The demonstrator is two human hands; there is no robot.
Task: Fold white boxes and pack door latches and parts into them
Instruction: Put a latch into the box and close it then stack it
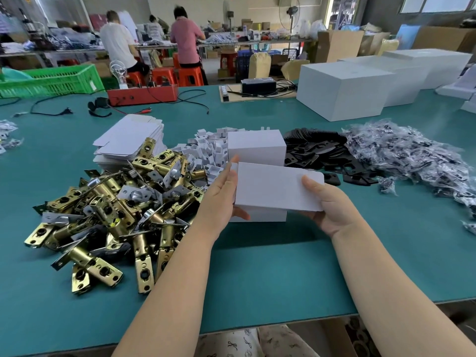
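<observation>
Both hands hold one small white box just above the green table, near centre. Left hand cups the box's left end: fingers straight and pressed together along the end flap, thumb tucked under the near-left corner. Right hand grips the right end: thumb on top of the lid panel, the other fingers curled beneath, mostly hidden by the box. The box's top panel tilts slightly down toward the near side; its lower body shows below the near edge. Directly behind it, farther from the person, a second folded white box stands on the table; whether the two touch cannot be told. To the left, a large heap of brass-coloured door latches with silver face plates spreads across the near-left table. Behind the heap, a stack of flat, unfolded white box blanks. Between that stack and the standing box, a pile of small white cardboard inserts. To the right of the standing box, a pile of black metal plates, and farther right a heap of clear plastic bags of small parts. At far right, several large white cartons sit in a row. At far left, a green plastic crate and a red box with cables. In the background, people sit on orange stools at another bench, backs turned.
</observation>
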